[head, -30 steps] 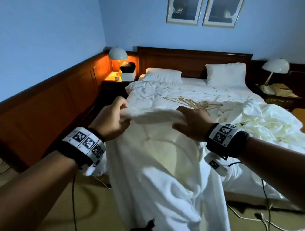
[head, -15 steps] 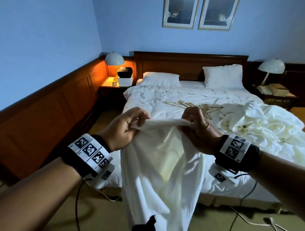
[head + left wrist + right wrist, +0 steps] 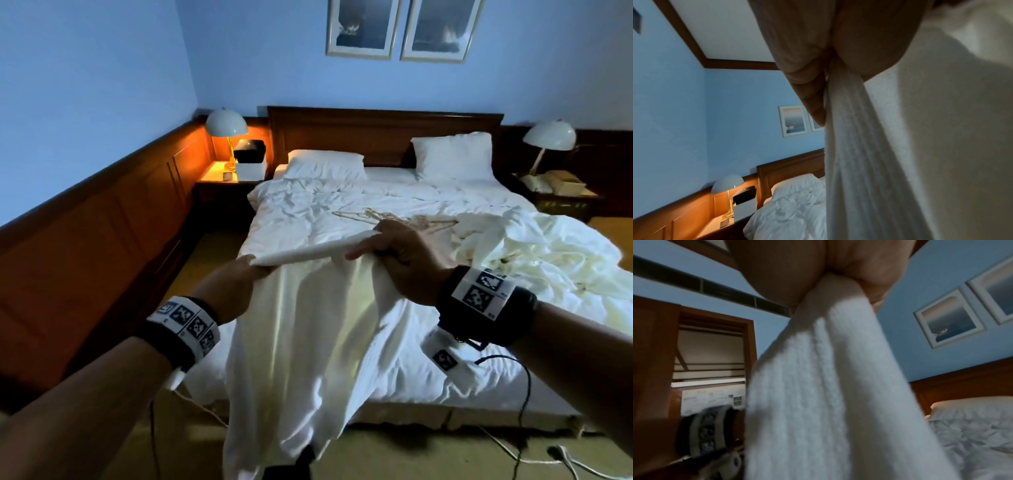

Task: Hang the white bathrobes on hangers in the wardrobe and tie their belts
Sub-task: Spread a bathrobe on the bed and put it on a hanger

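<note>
Both hands, left hand (image 3: 228, 291) and right hand (image 3: 409, 265), pinch one white bathrobe (image 3: 308, 342) (fingers curled round its top edge) above the bed (image 3: 342, 205); two pillows, two lamps.

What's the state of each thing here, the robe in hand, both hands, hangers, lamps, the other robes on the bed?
Bathrobe: held up by its top edge, hanging down at the bed's foot.
Left hand: grips the top edge.
Right hand: grips the top edge.
Hangers: lying on the bed, no robe on them.
Left lamp: lit.
Right lamp: unlit.
Crumpled robes: heaped on the bed.
</note>
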Demonstrator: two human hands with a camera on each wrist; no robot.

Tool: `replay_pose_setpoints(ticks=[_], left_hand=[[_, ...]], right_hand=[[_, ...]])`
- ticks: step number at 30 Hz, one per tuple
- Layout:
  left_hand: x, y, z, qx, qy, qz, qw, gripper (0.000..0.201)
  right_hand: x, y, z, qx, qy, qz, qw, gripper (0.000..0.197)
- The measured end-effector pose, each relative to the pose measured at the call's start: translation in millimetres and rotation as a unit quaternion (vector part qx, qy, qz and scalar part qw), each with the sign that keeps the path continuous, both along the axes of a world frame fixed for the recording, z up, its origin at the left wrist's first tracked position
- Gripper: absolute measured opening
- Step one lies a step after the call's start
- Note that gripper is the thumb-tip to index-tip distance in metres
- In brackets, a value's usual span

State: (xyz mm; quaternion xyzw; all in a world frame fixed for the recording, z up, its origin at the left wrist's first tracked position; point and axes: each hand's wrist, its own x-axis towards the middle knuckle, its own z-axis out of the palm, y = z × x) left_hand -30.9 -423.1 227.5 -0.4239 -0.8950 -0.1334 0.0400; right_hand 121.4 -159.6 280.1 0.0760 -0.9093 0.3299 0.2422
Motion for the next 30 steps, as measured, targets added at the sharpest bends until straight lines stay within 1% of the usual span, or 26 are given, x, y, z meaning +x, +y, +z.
replay_pose_setpoints(ticks=[1,3,4,6,8,9,10,11,12,13,15,17,20,22,24,26,28,30], left_hand=[[-3,-4,5,0.025,0.027,0.0,0.999,0.041],[-16,-8,23,0.116,0.092,-0.038,0.988,0.03],[-19,-8,36,0.16,0.111,-0.068,0.978,0.023],[-10,-1,66,0.209,0.14,-0.111,0.961,0.014],[0,8,90,0.252,0.162,-0.156,0.941,0.029],[4,13,100,0.255,0.16,-0.173,0.938,0.034],[2,18,106,0.254,0.167,-0.186,0.934,0.034],[0,22,109,0.247,0.176,-0.183,0.935,0.028],[-4,25,110,0.238,0.181,-0.168,0.939,0.023],[-7,26,111,0.23,0.183,-0.147,0.944,0.02],[-20,25,112,0.228,0.19,-0.105,0.949,0.02],[-31,19,114,0.227,0.183,-0.073,0.954,0.028],[-44,7,115,0.218,0.14,-0.039,0.965,0.041],[-47,3,114,0.218,0.113,-0.03,0.969,0.048],[-48,1,115,0.227,0.084,-0.031,0.97,0.052],[-46,1,114,0.229,0.06,-0.034,0.971,0.056],[-41,2,111,0.208,0.033,-0.046,0.977,0.06],[-35,4,105,0.178,-0.017,-0.062,0.982,0.063]], right_hand=[[-5,3,-1,0.016,-0.024,-0.013,1.0,0.049],[-11,3,0,0.062,-0.085,-0.026,0.994,0.045],[-14,1,-1,0.064,-0.112,-0.016,0.992,0.045],[-20,-12,-3,0.026,-0.146,0.021,0.989,0.048],[-27,-28,-12,-0.018,-0.165,0.039,0.985,0.051],[-30,-34,-18,-0.034,-0.162,0.037,0.985,0.053],[-33,-40,-23,-0.042,-0.155,0.032,0.986,0.051],[-34,-45,-27,-0.041,-0.144,0.024,0.988,0.045],[-35,-49,-30,-0.016,-0.13,0.009,0.991,0.037],[-38,-50,-32,0.019,-0.111,-0.008,0.994,0.037],[-44,-43,-35,0.088,-0.101,-0.032,0.991,0.051],[-47,-27,-33,0.147,-0.104,-0.055,0.982,0.061],[-47,10,-25,0.239,-0.101,-0.09,0.961,0.066],[-45,31,-24,0.256,-0.115,-0.102,0.954,0.076],[-45,47,-22,0.223,-0.126,-0.12,0.959,0.085],[-44,54,-13,0.168,-0.098,-0.138,0.971,0.079],[-43,50,-2,0.086,-0.053,-0.139,0.985,0.077],[-41,42,11,-0.002,-0.023,-0.114,0.993,0.081]])
